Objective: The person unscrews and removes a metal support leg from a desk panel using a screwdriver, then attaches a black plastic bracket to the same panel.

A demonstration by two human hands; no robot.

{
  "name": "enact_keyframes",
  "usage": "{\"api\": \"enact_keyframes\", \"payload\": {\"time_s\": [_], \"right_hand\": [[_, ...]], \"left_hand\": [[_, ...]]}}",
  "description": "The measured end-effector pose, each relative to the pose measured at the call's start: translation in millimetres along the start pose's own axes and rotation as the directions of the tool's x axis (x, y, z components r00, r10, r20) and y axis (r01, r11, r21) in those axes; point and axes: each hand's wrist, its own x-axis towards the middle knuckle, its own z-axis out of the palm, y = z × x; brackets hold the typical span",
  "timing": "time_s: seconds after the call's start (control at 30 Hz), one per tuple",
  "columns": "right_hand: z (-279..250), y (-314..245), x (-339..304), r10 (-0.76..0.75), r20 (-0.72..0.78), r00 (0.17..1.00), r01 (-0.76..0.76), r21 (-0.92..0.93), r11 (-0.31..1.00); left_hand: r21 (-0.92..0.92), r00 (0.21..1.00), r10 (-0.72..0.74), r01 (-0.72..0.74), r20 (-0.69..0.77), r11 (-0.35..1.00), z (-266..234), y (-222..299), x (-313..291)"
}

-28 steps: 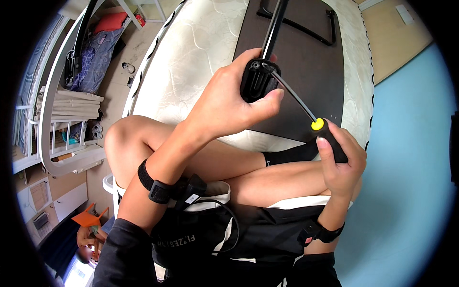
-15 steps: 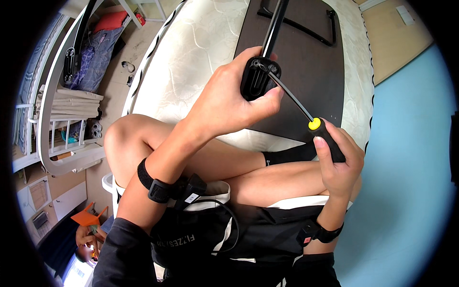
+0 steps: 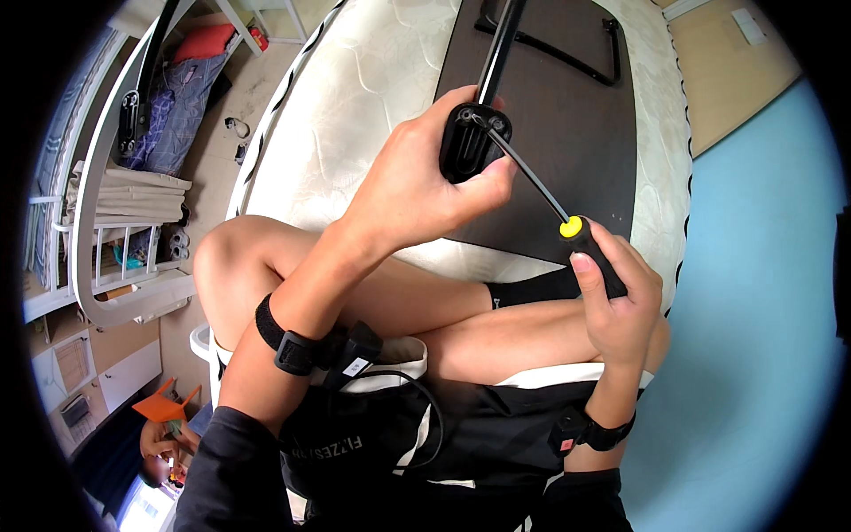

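Observation:
My left hand point(image 3: 425, 173) is wrapped round a black plastic bracket point(image 3: 467, 146) at the end of a black metal tube point(image 3: 502, 49), which rises out of the top of the view. Screw heads show on the bracket's near face. In my right hand point(image 3: 625, 306) is a screwdriver point(image 3: 592, 253) with a black handle and a yellow collar. Its shaft slants up and left, and the tip meets the bracket beside one of the screw holes; whether it sits in a screw is too small to tell.
A dark board point(image 3: 567, 168) with a folded black metal leg point(image 3: 612, 53) lies on the pale mattress point(image 3: 355, 97). Pale blue surface fills the right side. Left, a white bed rail point(image 3: 84, 239) bounds the mattress; beyond stand another bed point(image 3: 186, 111) and a seated person point(image 3: 164, 443) below.
Both hands, the bracket and the screwdriver have shifted slightly left together. The screwdriver tip stays at the bracket.

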Motion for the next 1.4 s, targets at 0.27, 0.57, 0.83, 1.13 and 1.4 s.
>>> {"api": "enact_keyframes", "payload": {"time_s": [0.27,0.57,0.83,1.13,1.4], "right_hand": [[-4.3,8.3,-1.1,0.053,-0.057,0.997,-0.062,-0.176,0.982],[-8.6,10.7,-2.8,-0.087,-0.053,0.995,0.089,0.035,0.995],[-7.2,9.6,-0.4,-0.082,-0.042,0.996,0.082,0.009,0.997],[-7.7,8.6,0.6,-0.053,0.007,0.999,0.053,0.022,0.998],[-10.0,6.2,-1.9,-0.004,0.057,0.998,0.004,0.004,1.0]], "left_hand": [[-0.001,0.995,0.09,-0.09,0.042,0.996,4.2,3.6,-7.1],[-0.077,0.993,0.119,-0.117,0.019,0.99,5.8,-3.2,-4.3],[-0.092,0.998,0.033,-0.029,0.049,0.995,2.1,4.3,-4.5],[-0.023,0.998,0.037,-0.036,0.046,0.999,2.8,-0.3,-5.3],[0.065,0.995,0.022,-0.029,0.099,0.997,2.3,0.7,-4.7]]}}
